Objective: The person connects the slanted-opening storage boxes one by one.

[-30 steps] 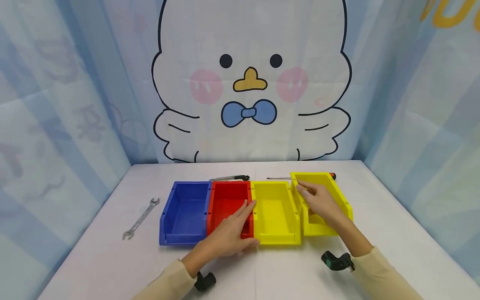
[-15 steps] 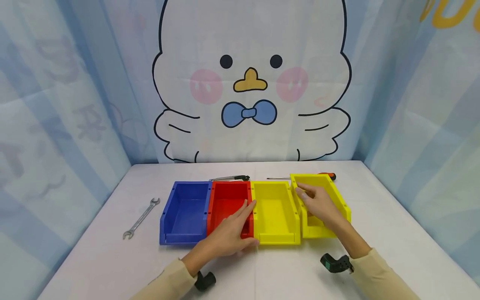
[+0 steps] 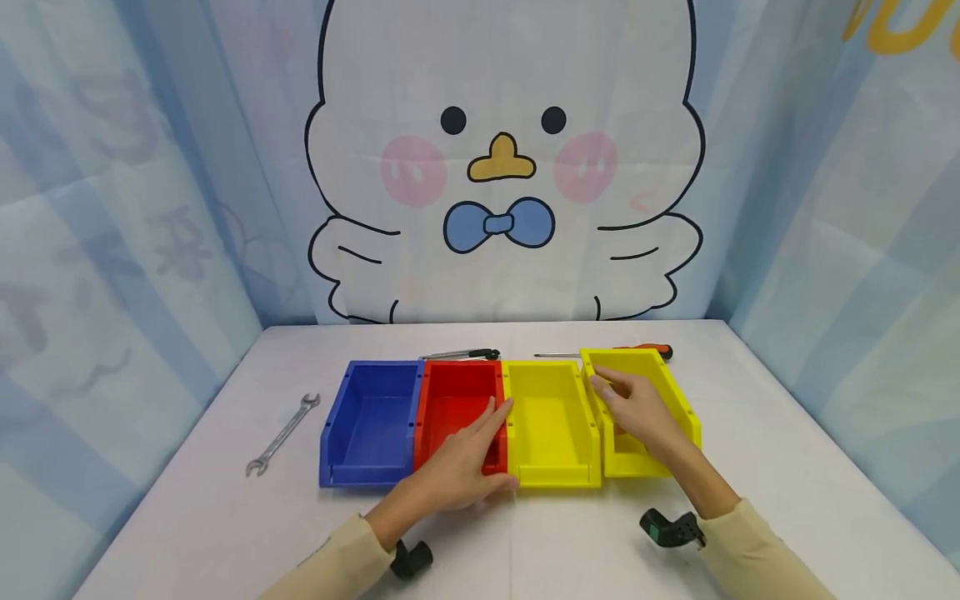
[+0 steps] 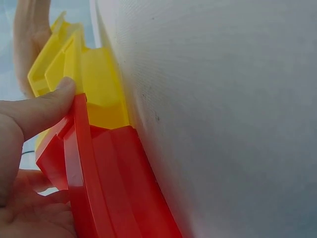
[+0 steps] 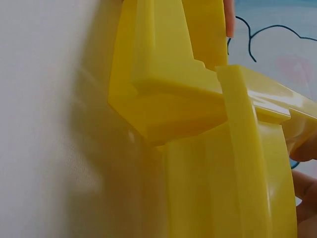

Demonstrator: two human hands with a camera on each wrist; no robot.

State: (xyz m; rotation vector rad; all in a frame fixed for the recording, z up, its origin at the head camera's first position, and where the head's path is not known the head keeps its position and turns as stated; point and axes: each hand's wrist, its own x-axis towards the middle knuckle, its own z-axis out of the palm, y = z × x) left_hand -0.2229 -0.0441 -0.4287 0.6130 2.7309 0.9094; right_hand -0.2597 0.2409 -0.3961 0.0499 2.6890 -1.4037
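A blue bin (image 3: 375,425), a red bin (image 3: 457,392) and a yellow bin (image 3: 551,425) stand side by side. The second yellow bin (image 3: 682,400), at the right end, is slightly skewed, its front set a little farther back. My right hand (image 3: 641,412) grips its left wall, fingers at the top edge. In the right wrist view, the two yellow bins (image 5: 198,183) meet near their front corners. My left hand (image 3: 457,471) lies over the red bin, fingers extended against its right wall. Its thumb (image 4: 47,106) touches the front corner beside the yellow bin.
An open-ended wrench (image 3: 283,435) lies left of the blue bin. Behind the bins are a slim black-and-silver tool (image 3: 480,355), partly hidden, and a screwdriver with an orange-and-black handle (image 3: 652,347). A printed curtain (image 3: 502,275) stands behind the white table (image 3: 540,542).
The right-end yellow bin has come slightly toward me and to the left with my right hand, uncovering more of the screwdriver's handle. My left hand has stayed in place.
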